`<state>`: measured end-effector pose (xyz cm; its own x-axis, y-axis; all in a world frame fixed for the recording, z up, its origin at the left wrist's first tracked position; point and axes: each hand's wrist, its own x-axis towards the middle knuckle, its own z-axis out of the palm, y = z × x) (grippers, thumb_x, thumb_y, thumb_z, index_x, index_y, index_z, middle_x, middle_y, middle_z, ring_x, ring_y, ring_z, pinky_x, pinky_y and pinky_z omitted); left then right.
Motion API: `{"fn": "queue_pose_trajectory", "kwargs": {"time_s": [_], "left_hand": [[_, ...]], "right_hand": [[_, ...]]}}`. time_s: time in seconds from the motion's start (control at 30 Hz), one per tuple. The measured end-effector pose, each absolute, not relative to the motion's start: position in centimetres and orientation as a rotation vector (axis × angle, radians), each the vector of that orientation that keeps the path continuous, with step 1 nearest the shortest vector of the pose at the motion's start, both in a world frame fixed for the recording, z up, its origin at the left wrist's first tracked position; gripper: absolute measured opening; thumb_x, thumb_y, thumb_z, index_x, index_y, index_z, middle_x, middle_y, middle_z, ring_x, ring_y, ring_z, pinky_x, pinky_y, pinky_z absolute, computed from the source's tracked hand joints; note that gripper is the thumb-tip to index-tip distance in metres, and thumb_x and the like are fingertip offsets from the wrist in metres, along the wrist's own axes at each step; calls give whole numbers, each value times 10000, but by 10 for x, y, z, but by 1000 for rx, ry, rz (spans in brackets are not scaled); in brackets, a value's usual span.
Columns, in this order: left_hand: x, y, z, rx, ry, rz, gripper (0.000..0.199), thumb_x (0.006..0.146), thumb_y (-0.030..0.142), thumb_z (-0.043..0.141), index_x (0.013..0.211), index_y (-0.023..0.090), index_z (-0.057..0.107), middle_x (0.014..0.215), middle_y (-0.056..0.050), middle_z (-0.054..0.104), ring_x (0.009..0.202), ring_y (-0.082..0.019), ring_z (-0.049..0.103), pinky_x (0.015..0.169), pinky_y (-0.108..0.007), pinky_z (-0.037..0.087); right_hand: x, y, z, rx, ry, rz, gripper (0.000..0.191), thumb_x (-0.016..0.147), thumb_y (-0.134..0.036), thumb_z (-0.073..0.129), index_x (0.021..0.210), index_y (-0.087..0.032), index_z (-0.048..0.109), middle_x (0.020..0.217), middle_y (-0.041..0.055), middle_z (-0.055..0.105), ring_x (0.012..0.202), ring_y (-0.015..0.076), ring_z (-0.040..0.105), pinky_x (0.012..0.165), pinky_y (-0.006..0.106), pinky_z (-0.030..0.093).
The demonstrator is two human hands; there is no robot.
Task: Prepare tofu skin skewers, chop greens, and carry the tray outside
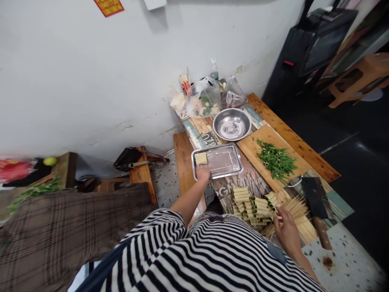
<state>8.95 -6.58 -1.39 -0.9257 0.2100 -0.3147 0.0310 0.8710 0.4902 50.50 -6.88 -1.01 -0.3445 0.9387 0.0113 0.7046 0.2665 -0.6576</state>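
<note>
My left hand (202, 173) is at the near left corner of a metal tray (225, 162), just below a small group of pale rolls (201, 158) lying in it; its fingertips are too small to make out. My right hand (285, 227) touches the right end of a pile of skewered pale rolls (258, 207) with green filling, its fingers bent and slightly apart. Loose wooden skewers (293, 209) lie beside that hand. Chopped green stalks (276, 160) rest on a wooden cutting board (252, 142) behind the pile.
A cleaver (317, 198) lies right of the skewers. Behind the tray is a metal bowl (232, 124), with plastic bags (206, 99) and a bottle (214, 69) near the wall. A bench (182, 162) stands left of the table, and a bag (127, 158) sits further left.
</note>
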Motion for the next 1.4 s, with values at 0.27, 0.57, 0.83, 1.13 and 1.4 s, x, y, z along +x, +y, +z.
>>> {"fn": "queue_pose_trajectory", "kwargs": {"time_s": [0.27,0.57,0.83,1.13,1.4], "left_hand": [[89,-70,17,371,2661,496,512,745,408,702,1128,99,562,1111,-228,681,1063,-331,657,819,-362,519],[125,-70,42,2059,2163,-66,545,869,260,546,1393,150,439,1417,-185,490,1327,-295,433,1064,-417,339],[159,-18,-2,2746,1136,-272,511,931,142,383,1424,263,433,1513,-101,411,1401,-250,338,1134,-476,183],[148,-11,12,2870,842,-205,296,877,282,561,1165,223,598,1392,-130,520,1269,-260,454,1086,-447,249],[141,-22,21,2796,916,-240,178,915,265,468,950,203,631,899,-101,656,883,-208,586,920,-365,378]], "right_hand": [[498,-66,-13,-1432,-2165,750,414,910,-401,398,1174,-142,584,1205,172,584,1025,277,617,865,462,551],[499,-89,-15,-1471,-2100,794,404,913,-383,417,1178,-137,596,1199,169,593,962,238,625,850,426,555],[505,-98,-11,-1528,-2086,792,404,912,-381,423,1177,-135,604,1186,163,604,946,238,633,882,438,540],[514,-105,-21,-1551,-2090,779,399,906,-381,417,1144,-130,616,1153,167,628,943,250,633,885,452,532],[513,-98,-21,-1520,-2084,793,386,887,-367,427,1131,-132,611,1151,173,627,927,250,643,840,440,548]]}}
